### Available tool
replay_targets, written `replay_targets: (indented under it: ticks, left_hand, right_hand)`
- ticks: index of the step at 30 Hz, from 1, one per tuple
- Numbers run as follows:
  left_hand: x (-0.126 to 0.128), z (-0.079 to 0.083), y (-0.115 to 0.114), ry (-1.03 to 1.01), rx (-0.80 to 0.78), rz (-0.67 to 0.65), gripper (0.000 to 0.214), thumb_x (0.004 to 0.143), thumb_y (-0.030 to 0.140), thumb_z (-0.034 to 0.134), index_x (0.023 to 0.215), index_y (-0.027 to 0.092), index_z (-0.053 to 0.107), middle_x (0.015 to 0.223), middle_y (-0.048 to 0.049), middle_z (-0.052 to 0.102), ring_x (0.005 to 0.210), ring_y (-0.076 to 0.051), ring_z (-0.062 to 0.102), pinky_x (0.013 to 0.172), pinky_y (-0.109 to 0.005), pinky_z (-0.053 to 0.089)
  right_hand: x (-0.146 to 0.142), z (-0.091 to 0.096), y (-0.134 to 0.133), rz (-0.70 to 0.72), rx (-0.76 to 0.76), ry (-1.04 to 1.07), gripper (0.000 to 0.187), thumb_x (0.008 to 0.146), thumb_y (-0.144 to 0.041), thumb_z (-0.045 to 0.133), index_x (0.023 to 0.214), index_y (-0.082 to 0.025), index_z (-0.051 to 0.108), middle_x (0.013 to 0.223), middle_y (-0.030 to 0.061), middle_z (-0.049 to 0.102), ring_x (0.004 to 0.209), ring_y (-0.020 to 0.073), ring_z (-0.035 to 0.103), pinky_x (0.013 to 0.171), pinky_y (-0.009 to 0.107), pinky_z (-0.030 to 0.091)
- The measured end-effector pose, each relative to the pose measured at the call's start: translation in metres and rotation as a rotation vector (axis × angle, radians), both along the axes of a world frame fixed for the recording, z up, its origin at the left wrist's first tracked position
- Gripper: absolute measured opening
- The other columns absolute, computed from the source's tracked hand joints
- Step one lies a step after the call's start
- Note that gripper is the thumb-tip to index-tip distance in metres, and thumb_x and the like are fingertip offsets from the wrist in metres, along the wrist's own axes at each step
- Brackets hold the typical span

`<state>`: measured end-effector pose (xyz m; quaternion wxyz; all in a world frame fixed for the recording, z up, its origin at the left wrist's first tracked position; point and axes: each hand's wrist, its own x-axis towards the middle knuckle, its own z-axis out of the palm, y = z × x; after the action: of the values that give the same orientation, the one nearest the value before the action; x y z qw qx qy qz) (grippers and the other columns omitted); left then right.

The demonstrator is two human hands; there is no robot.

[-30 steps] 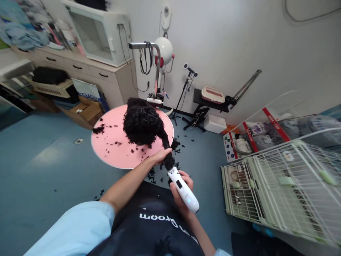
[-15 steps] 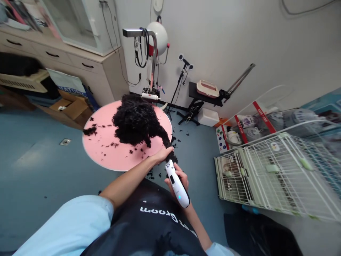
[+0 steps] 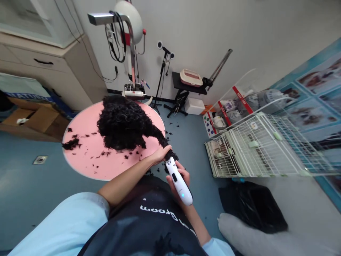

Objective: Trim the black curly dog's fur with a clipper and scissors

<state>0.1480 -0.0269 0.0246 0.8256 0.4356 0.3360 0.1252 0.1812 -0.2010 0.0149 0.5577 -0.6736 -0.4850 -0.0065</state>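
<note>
A black curly-haired dog (image 3: 122, 122) is on the round pink grooming table (image 3: 80, 160), one leg stretched out past the edge towards me. My left hand (image 3: 161, 155) is closed around that outstretched leg (image 3: 159, 136) near its end. In my right hand (image 3: 183, 175) is a white hair clipper (image 3: 179, 185) with a blue light, its head against the fur at the end of the leg. Loose tufts of black hair (image 3: 71, 143) lie scattered over the tabletop.
A metal grooming arm (image 3: 106, 18) with hanging black loops rises behind the table. Wire cages (image 3: 255, 149) stand at the right, an open cardboard box (image 3: 39, 122) at the left. Cut hair also lies on the blue floor and my black apron (image 3: 149, 224).
My view has turned to the right, so the table and the cabinet sit further left. Both hands keep their hold, with the clipper still at the end of the leg.
</note>
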Motion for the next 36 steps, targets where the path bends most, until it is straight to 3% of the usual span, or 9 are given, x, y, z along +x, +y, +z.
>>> replay_targets:
  ticks: [4,9,13,19,25,31,36]
  left_hand:
    - [-0.006,-0.006,0.002,-0.054,-0.029,-0.091,0.021,0.08,0.033,0.051,0.067,0.017,0.053,0.054,0.0017,0.048,0.044,-0.01,0.04,0.04,-0.021,0.031]
    - [-0.013,-0.011,0.004,-0.051,0.025,-0.124,0.025,0.079,0.036,0.05,0.066,0.016,0.055,0.056,0.0007,0.05,0.045,-0.01,0.04,0.041,-0.021,0.029]
    - [-0.017,-0.009,0.003,-0.06,0.041,-0.157,0.027,0.079,0.039,0.05,0.063,0.017,0.052,0.055,0.0013,0.048,0.045,-0.01,0.037,0.043,-0.023,0.029]
    - [-0.019,-0.002,0.001,-0.051,0.068,-0.121,0.025,0.075,0.04,0.054,0.065,0.016,0.056,0.058,0.0002,0.052,0.05,-0.012,0.043,0.047,-0.024,0.033]
    - [-0.015,0.0,-0.003,-0.155,-0.097,-0.09,0.019,0.069,0.033,0.056,0.06,0.016,0.052,0.057,0.0013,0.049,0.053,-0.011,0.044,0.05,-0.022,0.037]
    - [-0.018,-0.004,0.001,-0.138,-0.062,-0.055,0.018,0.065,0.032,0.056,0.059,0.015,0.054,0.057,0.0002,0.051,0.055,-0.011,0.045,0.05,-0.022,0.036]
    - [-0.018,-0.015,0.005,-0.16,-0.095,-0.05,0.018,0.064,0.032,0.058,0.061,0.015,0.055,0.058,0.0002,0.051,0.055,-0.012,0.046,0.051,-0.023,0.038]
  right_hand:
    - [-0.008,0.004,-0.001,-0.078,0.076,-0.041,0.039,0.077,-0.028,0.069,0.106,-0.026,0.042,0.118,0.0109,0.063,0.103,0.0248,0.066,0.084,0.043,0.052]
    - [-0.018,0.003,0.002,-0.051,0.035,-0.085,0.043,0.075,-0.027,0.07,0.108,-0.026,0.043,0.122,0.0127,0.063,0.107,0.0259,0.066,0.085,0.041,0.053]
    - [-0.025,0.002,0.003,-0.138,0.084,-0.057,0.042,0.074,-0.027,0.07,0.106,-0.027,0.043,0.118,0.0095,0.064,0.104,0.0258,0.066,0.084,0.042,0.052]
    - [-0.032,0.015,-0.003,-0.013,-0.031,-0.037,0.043,0.075,-0.026,0.071,0.109,-0.03,0.045,0.126,0.0085,0.062,0.107,0.0274,0.066,0.086,0.041,0.051]
    - [-0.034,0.024,-0.009,-0.187,0.073,0.086,0.036,0.076,-0.03,0.067,0.103,-0.026,0.043,0.116,0.0093,0.063,0.104,0.0259,0.064,0.086,0.045,0.049]
    - [-0.028,0.015,-0.005,-0.017,0.003,0.228,0.037,0.077,-0.033,0.069,0.105,-0.026,0.045,0.123,0.0112,0.062,0.113,0.0262,0.062,0.093,0.047,0.048]
    - [-0.022,0.013,0.0,-0.178,0.102,0.265,0.036,0.078,-0.038,0.067,0.102,-0.026,0.043,0.112,0.0082,0.063,0.105,0.0237,0.063,0.091,0.047,0.049]
